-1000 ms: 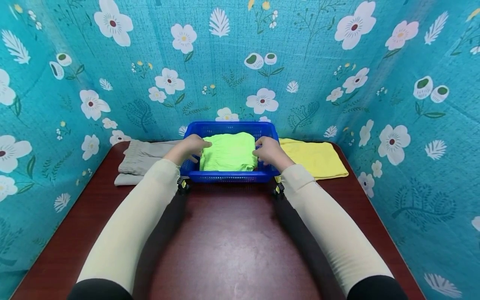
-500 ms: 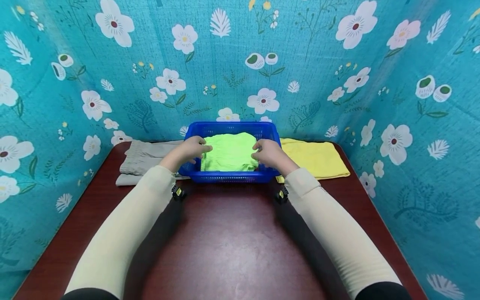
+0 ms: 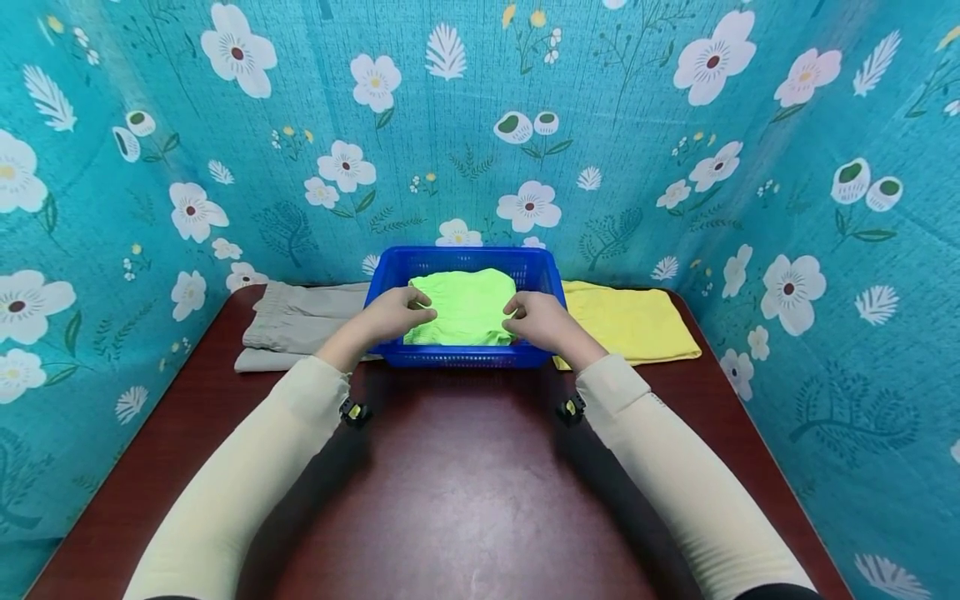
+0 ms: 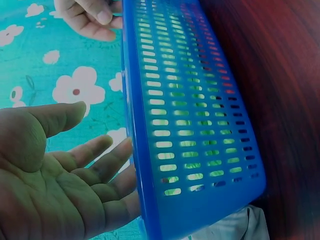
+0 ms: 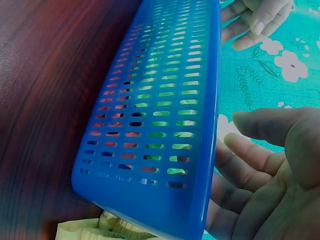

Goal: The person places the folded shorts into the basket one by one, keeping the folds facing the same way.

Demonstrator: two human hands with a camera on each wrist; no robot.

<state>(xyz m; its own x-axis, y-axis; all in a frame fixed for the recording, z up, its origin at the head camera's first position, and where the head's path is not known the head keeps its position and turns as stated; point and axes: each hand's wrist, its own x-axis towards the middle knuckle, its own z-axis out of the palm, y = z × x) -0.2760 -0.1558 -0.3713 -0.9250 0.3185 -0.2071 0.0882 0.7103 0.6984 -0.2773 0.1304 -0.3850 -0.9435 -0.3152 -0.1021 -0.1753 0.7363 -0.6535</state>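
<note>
A folded lime-green garment lies inside the blue slotted plastic basket, in the head view. My left hand is over the basket's left end, its thumb and fingers spread apart and holding nothing. At the right end, my right hand is likewise loosely bent with nothing in it. Both wrist views show the palms beside the basket's rim, the left hand and the right hand with fingertips passing behind it. Something red shows through the slots, below the green.
On the brown table, a folded grey garment with a gathered waistband lies left of the basket. A folded yellow garment lies on the right. Blue floral cloth hangs close behind and along both sides.
Both hands have drawn back a little toward me, away from the green garment's sides. The garment stays in the basket, and the head view has shifted slightly.
</note>
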